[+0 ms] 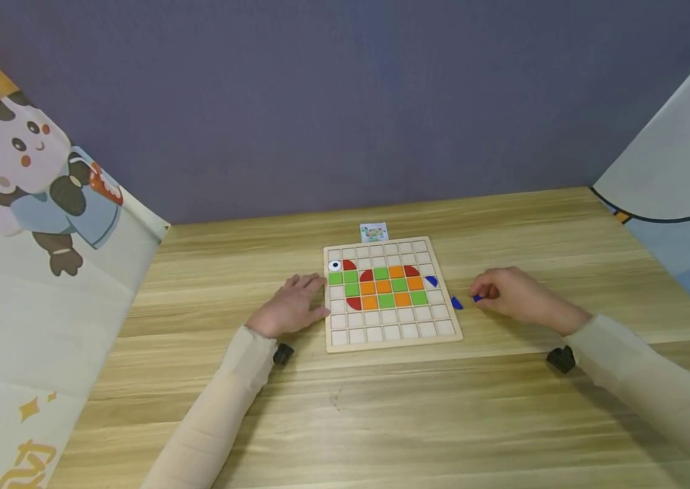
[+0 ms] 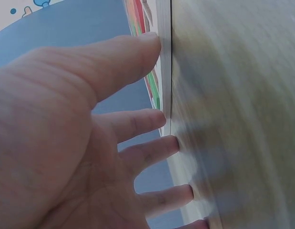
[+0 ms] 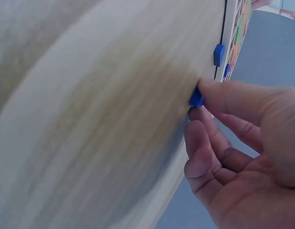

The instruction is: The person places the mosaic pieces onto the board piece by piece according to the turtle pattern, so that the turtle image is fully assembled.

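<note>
A wooden grid board (image 1: 345,344) lies on the table, with green tiles (image 1: 386,301), orange tiles (image 1: 369,302) and red rounded tiles (image 1: 354,303) in its cells, plus a round eye tile (image 1: 335,265). My left hand (image 1: 290,305) rests at the board's left edge, its fingers straight and touching the rim. To the right of the board, my right hand (image 1: 510,295) pinches a blue rounded tile (image 3: 197,98) between thumb and fingers, close to the tabletop. A second blue tile (image 1: 456,303) lies just off the board's right edge. Another blue tile (image 1: 431,281) sits on the right-hand cells.
Behind the board lies a small picture card (image 1: 373,232). The wooden table (image 1: 345,421) ends at a dark blue wall panel (image 1: 345,109). Cartoon-printed panels stand on the left (image 1: 45,190) and right (image 1: 675,149).
</note>
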